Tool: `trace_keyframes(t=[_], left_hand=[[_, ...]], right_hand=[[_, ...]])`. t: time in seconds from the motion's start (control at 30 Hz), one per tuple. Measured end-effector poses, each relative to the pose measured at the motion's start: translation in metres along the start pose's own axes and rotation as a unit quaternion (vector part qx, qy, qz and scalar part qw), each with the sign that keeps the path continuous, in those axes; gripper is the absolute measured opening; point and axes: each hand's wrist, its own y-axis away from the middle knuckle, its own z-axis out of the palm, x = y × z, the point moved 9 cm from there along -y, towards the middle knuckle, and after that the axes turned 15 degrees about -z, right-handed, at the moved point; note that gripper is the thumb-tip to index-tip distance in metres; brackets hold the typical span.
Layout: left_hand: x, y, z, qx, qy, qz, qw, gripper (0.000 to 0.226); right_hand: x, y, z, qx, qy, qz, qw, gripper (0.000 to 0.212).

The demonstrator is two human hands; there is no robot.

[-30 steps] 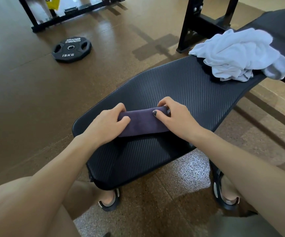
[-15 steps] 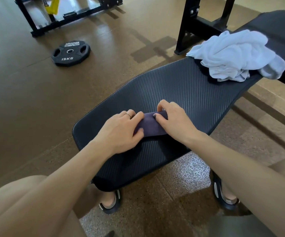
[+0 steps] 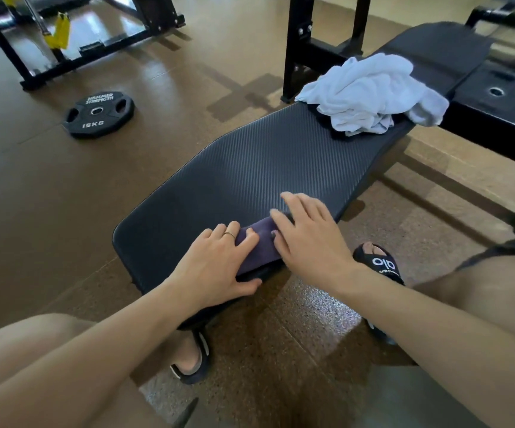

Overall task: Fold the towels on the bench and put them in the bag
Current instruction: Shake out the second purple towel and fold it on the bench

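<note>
Both hands, left [image 3: 216, 267] and right [image 3: 308, 239], press spread fingers flat on the purple towel [image 3: 261, 247], folded small between them on the worktop [image 3: 265, 168]. The white towel [image 3: 370, 94] lies crumpled well beyond the fingers, unfolded. No bag shows, perhaps off-frame.

A gym — padded bench [image 3: 250, 168], 15 kg weight plate [image 3: 98, 114], black machine frames [image 3: 74, 54].
</note>
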Motion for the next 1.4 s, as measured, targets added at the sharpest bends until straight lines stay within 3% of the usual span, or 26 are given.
trace_keyframes(t=[0.1,0.17,0.4,0.5,0.7,0.87,0.97,1.03,1.1,1.2,1.33,1.4], left_hand=[[0.011,0.008,0.000,-0.013,0.018,0.015,1.000,0.073],[0.013,0.012,0.002,-0.029,0.021,0.018,0.999,0.076],[0.025,0.023,-0.006,-0.085,0.042,0.006,0.995,0.065],[0.033,0.016,-0.040,-0.030,-0.027,0.039,0.998,0.048],[0.094,-0.022,-0.155,0.037,-0.002,0.081,0.996,0.028],[0.172,-0.056,-0.237,0.089,0.069,0.173,0.979,0.022],[0.220,-0.069,-0.267,0.137,0.090,0.232,0.959,0.029],[0.251,-0.070,-0.272,0.161,0.085,0.268,0.946,0.031],[0.282,-0.070,-0.268,0.136,0.114,0.294,0.939,0.029],[0.325,-0.067,-0.260,0.105,0.171,0.317,0.927,0.050],[0.381,-0.049,-0.260,0.223,0.147,0.380,0.886,0.044],[0.413,-0.034,-0.244,0.226,0.132,0.447,0.855,0.038]], right_hand=[[-0.037,0.016,0.005,-0.052,-0.020,-0.125,0.991,0.071],[-0.044,0.027,0.019,-0.108,0.000,-0.141,0.984,0.082],[-0.043,0.035,0.006,-0.047,0.020,-0.183,0.982,0.037],[-0.038,0.044,-0.024,-0.029,0.003,-0.185,0.982,0.019],[0.044,0.082,-0.126,0.006,0.002,-0.030,1.000,0.033],[0.108,0.137,-0.215,0.002,0.000,0.077,0.997,0.017],[0.127,0.174,-0.242,0.010,0.002,0.115,0.993,0.035],[0.136,0.199,-0.251,0.003,0.016,0.134,0.991,0.038],[0.151,0.228,-0.252,-0.015,0.027,0.164,0.986,0.029],[0.177,0.277,-0.253,-0.045,0.048,0.218,0.974,0.025],[0.206,0.345,-0.247,-0.081,0.057,0.306,0.947,0.025],[0.216,0.374,-0.243,-0.090,0.066,0.345,0.932,0.024]])
